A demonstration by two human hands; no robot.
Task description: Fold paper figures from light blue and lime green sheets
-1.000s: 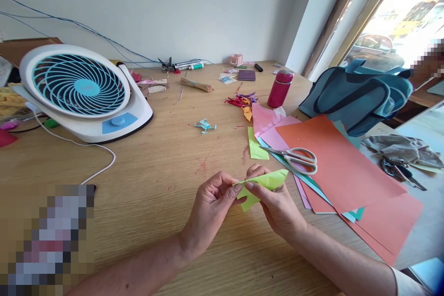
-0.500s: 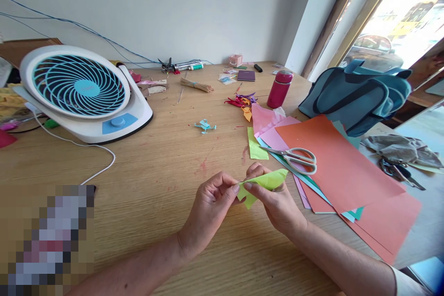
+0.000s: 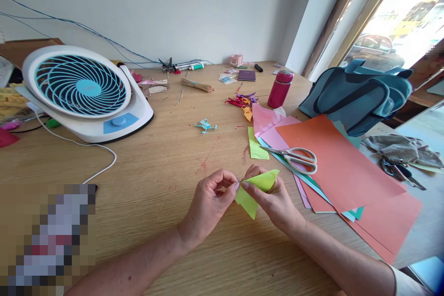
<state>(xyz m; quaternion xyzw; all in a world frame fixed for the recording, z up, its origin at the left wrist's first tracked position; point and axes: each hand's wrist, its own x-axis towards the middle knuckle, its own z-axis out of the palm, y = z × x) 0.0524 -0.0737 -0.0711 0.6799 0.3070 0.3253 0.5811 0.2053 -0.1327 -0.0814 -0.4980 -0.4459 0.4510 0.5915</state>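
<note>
A piece of lime-green paper (image 3: 261,182), creased and partly folded, is held above the near side of the table. My right hand (image 3: 274,201) pinches it between thumb and fingers, and one flap hangs down below the thumb. My left hand (image 3: 213,203) is closed, thumb against index finger, at the paper's left corner where the two hands meet. Beyond them lie a light-blue twisted paper piece (image 3: 206,126), a flat lime-green paper strip (image 3: 257,144) and white-handled scissors (image 3: 300,160) resting on the paper sheets.
Orange and other coloured sheets (image 3: 343,162) cover the right side, with a blue bag (image 3: 350,97) behind. A red bottle (image 3: 280,89) stands near twisted paper scraps (image 3: 244,101). A white fan (image 3: 86,97) with a cable sits left. Bundled sticks (image 3: 197,84) lie farther back.
The lime-green paper has turned between my fingers: its lower flap now hangs farther down and its right tip has shifted left. Both hands stay nearly in place.
</note>
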